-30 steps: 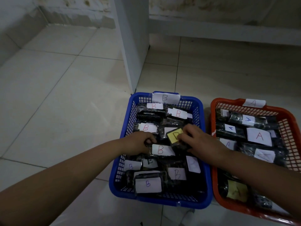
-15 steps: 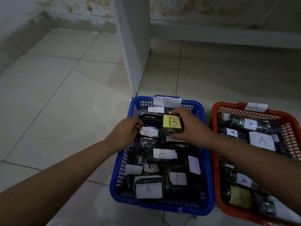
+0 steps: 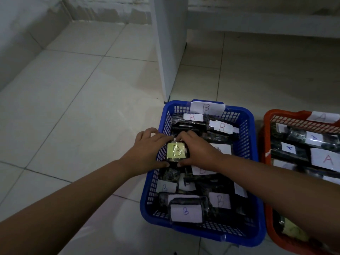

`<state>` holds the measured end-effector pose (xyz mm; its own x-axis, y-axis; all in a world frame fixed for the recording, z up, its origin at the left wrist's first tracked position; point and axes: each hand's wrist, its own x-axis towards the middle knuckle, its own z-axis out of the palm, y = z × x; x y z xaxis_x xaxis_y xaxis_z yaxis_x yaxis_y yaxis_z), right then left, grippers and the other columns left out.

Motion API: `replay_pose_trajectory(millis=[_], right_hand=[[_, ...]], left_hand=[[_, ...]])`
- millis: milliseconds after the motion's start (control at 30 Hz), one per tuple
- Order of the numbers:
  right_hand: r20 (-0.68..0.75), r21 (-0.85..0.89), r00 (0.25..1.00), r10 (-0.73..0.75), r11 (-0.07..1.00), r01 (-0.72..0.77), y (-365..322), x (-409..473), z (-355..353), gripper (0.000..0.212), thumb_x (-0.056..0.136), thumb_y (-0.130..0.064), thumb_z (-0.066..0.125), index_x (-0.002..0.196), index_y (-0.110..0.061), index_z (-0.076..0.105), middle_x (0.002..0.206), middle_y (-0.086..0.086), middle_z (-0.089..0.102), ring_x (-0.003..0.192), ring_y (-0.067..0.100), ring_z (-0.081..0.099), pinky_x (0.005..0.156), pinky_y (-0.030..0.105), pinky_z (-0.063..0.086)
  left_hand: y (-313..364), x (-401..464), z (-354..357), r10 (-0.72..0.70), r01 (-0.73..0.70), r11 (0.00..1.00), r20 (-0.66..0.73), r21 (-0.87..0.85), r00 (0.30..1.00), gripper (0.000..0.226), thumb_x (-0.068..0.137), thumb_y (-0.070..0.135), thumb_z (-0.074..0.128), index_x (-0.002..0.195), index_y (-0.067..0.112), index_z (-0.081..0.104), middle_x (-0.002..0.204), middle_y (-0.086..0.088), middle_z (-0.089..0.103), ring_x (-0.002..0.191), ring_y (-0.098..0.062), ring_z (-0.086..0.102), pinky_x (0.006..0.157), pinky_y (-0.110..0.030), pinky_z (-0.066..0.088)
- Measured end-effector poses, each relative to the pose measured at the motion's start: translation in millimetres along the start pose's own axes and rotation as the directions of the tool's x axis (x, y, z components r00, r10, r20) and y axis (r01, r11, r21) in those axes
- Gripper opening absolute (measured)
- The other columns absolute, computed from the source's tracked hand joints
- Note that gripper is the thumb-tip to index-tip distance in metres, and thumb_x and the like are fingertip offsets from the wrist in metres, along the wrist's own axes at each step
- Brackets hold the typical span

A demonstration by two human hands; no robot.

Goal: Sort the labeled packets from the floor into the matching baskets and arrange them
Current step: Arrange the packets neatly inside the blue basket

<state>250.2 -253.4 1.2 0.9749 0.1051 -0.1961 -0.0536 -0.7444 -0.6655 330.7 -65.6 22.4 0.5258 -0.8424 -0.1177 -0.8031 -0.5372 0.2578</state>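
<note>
A dark packet with a yellow B label (image 3: pixel 176 151) is held over the left side of the blue basket (image 3: pixel 247 129). My left hand (image 3: pixel 147 148) grips its left edge and my right hand (image 3: pixel 197 148) grips its right edge, fingers curled round the far side and thumbs at the near side. The blue basket carries a white B tag (image 3: pixel 207 107) on its far rim and holds several dark packets with white B labels (image 3: pixel 185 212). To the right stands the orange basket (image 3: pixel 265 126) with an A tag (image 3: pixel 322 116) and several A-labeled packets (image 3: pixel 325 159).
A white vertical panel or furniture leg (image 3: pixel 169 52) stands on the tiled floor just beyond the blue basket. Bare tiles (image 3: pixel 73 107) spread to the left. A low white ledge (image 3: pixel 257 21) runs along the back wall.
The yellow-labeled B packet moved from the basket's far middle toward its left side. My left hand came onto its left edge, so both hands now hold it.
</note>
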Motion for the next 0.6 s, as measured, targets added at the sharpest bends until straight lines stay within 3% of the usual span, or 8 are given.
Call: replay_pose_trajectory(millis=[100,233,333,433,600], right_hand=[[-0.008,0.035,1.000,0.026,0.999,-0.026,0,-2,-2,0.066,0.065,-0.032,0.084,0.117,-0.021,0.043,0.110,-0.003,0.042,0.097,0.011,0.045,0.073,0.023,0.039],[-0.013,0.117,0.996,0.093,0.989,-0.091,8,-14,-4,0.069,0.070,-0.031,0.080,0.127,-0.023,0.043,0.120,0.001,0.047,0.105,0.014,0.050,0.090,0.031,0.048],[-0.098,0.138,0.989,0.107,0.986,-0.093,14,-28,-14,0.054,0.078,-0.018,0.074,0.126,-0.020,0.048,0.115,0.001,0.053,0.101,0.015,0.055,0.091,0.036,0.050],[-0.221,0.143,0.969,0.113,0.986,-0.082,21,-41,-29,0.041,0.081,-0.008,0.068,0.119,-0.017,0.055,0.111,0.000,0.057,0.101,0.014,0.056,0.091,0.030,0.049],[-0.256,-0.064,0.965,0.050,0.996,-0.068,37,-58,-42,0.036,0.081,-0.010,0.066,0.116,-0.015,0.058,0.114,-0.002,0.054,0.105,0.011,0.051,0.089,0.017,0.038]], left_hand=[[1,3,4,0.039,-0.037,0.989,-0.009,0.140,0.999,0.083,0.072,0.058,0.068,0.142,0.028,0.035,0.139,0.008,0.044,0.131,-0.022,0.022,0.101,-0.038,0.007],[6,14,1,0.057,-0.066,0.960,0.040,0.270,0.998,0.076,0.074,0.056,0.066,0.139,0.026,0.040,0.137,0.006,0.047,0.134,-0.026,0.022,0.107,-0.051,0.004],[6,21,-5,0.058,-0.081,0.964,0.097,0.254,0.994,0.075,0.074,0.057,0.064,0.139,0.029,0.040,0.135,0.008,0.046,0.133,-0.025,0.020,0.108,-0.051,0.002],[-1,25,-11,0.053,-0.075,0.975,0.113,0.209,0.992,0.073,0.073,0.058,0.063,0.138,0.033,0.041,0.132,0.012,0.047,0.133,-0.019,0.020,0.108,-0.050,-0.002],[2,31,-6,0.048,-0.044,0.978,-0.016,0.204,0.999,0.075,0.076,0.055,0.064,0.141,0.029,0.037,0.138,0.010,0.043,0.135,-0.015,0.024,0.110,-0.047,-0.001]])
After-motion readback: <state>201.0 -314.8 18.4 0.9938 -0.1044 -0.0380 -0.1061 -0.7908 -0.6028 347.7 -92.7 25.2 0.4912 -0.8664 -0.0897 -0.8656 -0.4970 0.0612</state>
